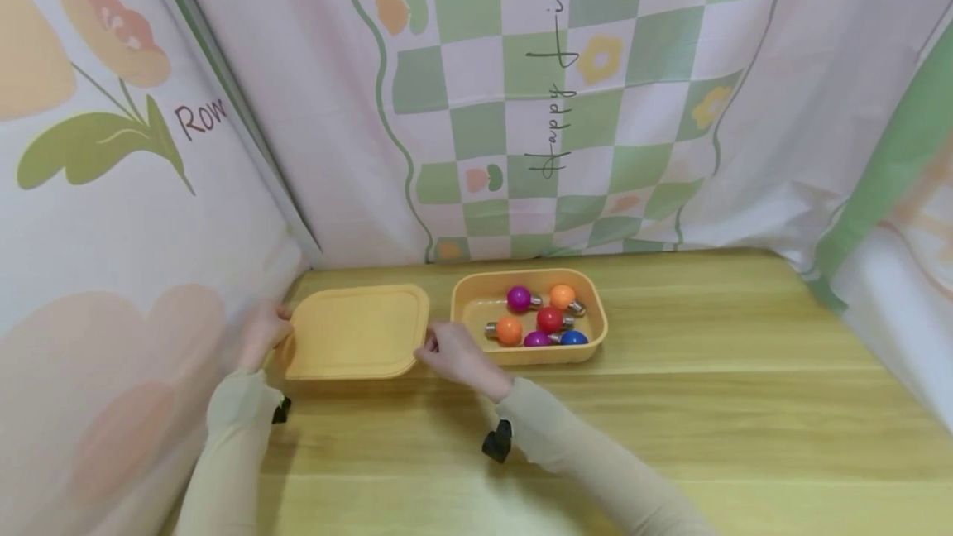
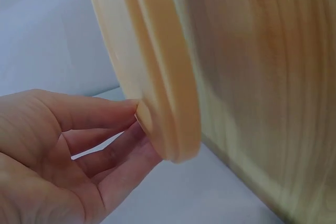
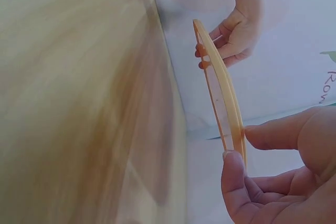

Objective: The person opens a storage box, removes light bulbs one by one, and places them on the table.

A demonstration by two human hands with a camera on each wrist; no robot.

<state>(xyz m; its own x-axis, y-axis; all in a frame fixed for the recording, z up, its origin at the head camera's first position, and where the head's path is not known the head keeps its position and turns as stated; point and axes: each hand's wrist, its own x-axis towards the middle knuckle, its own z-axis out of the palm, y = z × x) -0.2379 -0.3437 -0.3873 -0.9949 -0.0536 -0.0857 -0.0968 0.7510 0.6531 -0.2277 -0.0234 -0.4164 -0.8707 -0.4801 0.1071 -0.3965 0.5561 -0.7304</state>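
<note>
Lid (image 1: 360, 331) left of box (image 1: 543, 356): I am watching left hand (image 1: 261, 336) and right hand (image 1: 460, 356) pinching its opposite ends.

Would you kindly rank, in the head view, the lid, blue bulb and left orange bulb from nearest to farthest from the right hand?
1. Lid, in the right hand
2. Left orange bulb, to its right
3. Blue bulb, farther right

Soft shadows on bright tabletop (image 1: 730, 420)
</note>
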